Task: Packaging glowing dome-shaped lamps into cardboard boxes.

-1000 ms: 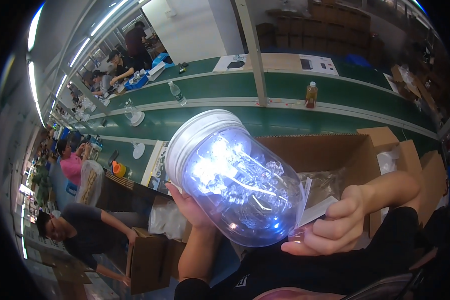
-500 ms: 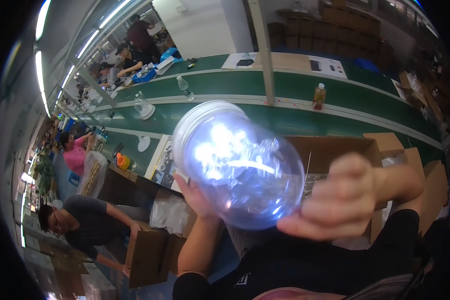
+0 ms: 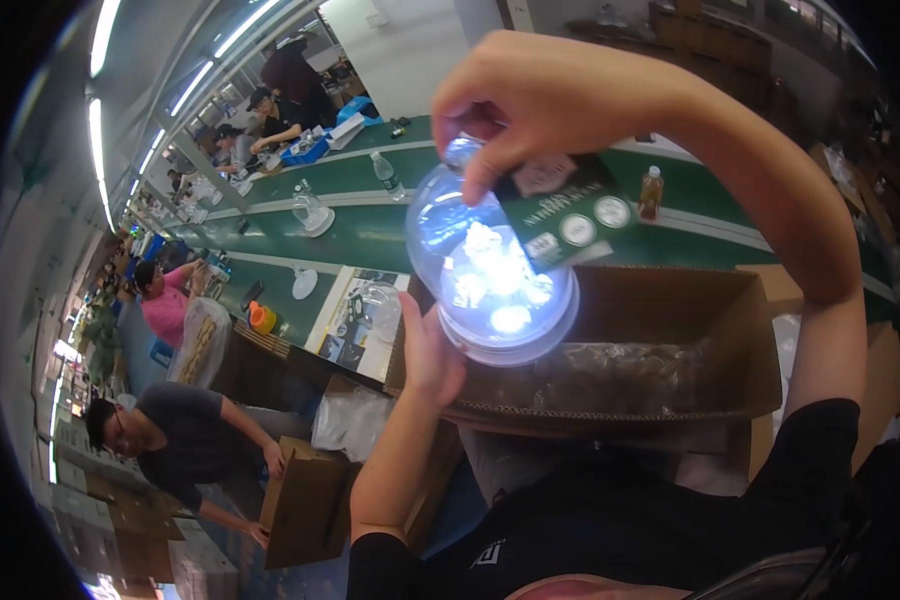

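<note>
A clear dome lamp point(image 3: 435, 225) with a white round base point(image 3: 515, 345) glows bright white inside, raised in front of me and slightly tilted. My right hand point(image 3: 510, 125) reaches over from above, its thumb and fingers closed round the small knob on top. From beside that knob hangs a dark printed card tag point(image 3: 567, 212), partly covering the dome. My left hand point(image 3: 432, 350) supports the base from its left and below, thumb up along the side; its other fingers are mostly hidden.
Below the lamp stands an open cardboard box point(image 3: 620, 400) with clear plastic wrapping inside. Behind runs a green conveyor point(image 3: 370, 235) with another clear dome point(image 3: 310, 212), a water bottle point(image 3: 387, 176) and a drink bottle point(image 3: 650, 193). A co-worker point(image 3: 185, 440) at left handles a carton point(image 3: 310, 505).
The dome lamp has turned from lying tilted, base to the upper left, to nearly upright with its base down. My right hand has risen from the right onto the top knob.
</note>
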Motion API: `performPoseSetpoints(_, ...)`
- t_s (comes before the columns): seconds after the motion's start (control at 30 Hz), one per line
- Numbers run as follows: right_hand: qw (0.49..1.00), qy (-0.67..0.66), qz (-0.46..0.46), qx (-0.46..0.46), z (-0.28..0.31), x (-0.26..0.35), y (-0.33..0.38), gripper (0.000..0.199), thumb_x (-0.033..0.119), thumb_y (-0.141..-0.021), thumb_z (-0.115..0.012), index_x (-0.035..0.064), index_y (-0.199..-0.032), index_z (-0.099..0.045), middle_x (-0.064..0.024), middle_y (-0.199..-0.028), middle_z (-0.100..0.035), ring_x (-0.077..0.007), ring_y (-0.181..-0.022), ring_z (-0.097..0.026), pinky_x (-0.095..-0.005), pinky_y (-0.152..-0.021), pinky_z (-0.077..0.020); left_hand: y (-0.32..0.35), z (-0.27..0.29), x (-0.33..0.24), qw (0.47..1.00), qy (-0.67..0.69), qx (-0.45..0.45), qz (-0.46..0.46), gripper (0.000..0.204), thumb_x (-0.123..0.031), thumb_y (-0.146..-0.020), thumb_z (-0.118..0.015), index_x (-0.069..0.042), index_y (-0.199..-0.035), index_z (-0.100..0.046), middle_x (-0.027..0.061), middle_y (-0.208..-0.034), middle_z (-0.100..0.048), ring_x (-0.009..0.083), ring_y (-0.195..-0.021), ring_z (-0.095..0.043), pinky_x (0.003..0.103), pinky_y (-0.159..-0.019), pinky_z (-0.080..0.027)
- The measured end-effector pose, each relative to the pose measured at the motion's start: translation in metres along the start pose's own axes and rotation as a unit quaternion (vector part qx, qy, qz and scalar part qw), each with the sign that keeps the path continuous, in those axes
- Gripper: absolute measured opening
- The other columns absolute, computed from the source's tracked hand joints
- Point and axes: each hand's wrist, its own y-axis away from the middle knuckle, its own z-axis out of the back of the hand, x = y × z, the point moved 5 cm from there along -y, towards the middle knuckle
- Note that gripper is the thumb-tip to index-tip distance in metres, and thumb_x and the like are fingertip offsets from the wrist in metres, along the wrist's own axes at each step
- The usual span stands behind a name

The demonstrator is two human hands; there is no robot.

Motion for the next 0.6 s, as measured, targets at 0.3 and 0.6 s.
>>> performPoseSetpoints(0.3,0.998,0.035,-0.050,0.017,-0.012,0.009,-0.016,0.030,0.025,-0.086,-0.073,-0.0031,-0.095,-0.069,-0.0191,-0.081,-0.068,-0.0305,-0.077,-0.066,-0.0389,-0.071,-0.0514,0.000,0.014,-0.012,0.998,0.024,-0.036,-0.034,0.088,-0.070,-0.098,-0.017,0.002,-0.142,-0.043,0.0147,-0.131,-0.060,0.0227,-0.122,-0.055,0.034,-0.108,-0.038)
performPoseSetpoints(0.6,0.989,0.049,-0.134,0.043,-0.015,0.005,0.051,0.023,0.018,-0.091,-0.067,-0.0015,-0.103,-0.064,-0.0076,-0.066,-0.058,-0.0150,-0.055,-0.053,-0.0294,-0.055,-0.0417,-0.022,0.044,-0.026,0.890,-0.411,0.159,0.114,0.060,-0.047,-0.106,-0.034,0.004,-0.114,-0.064,0.0141,-0.098,-0.070,0.0209,-0.087,-0.066,0.033,-0.075,-0.054)
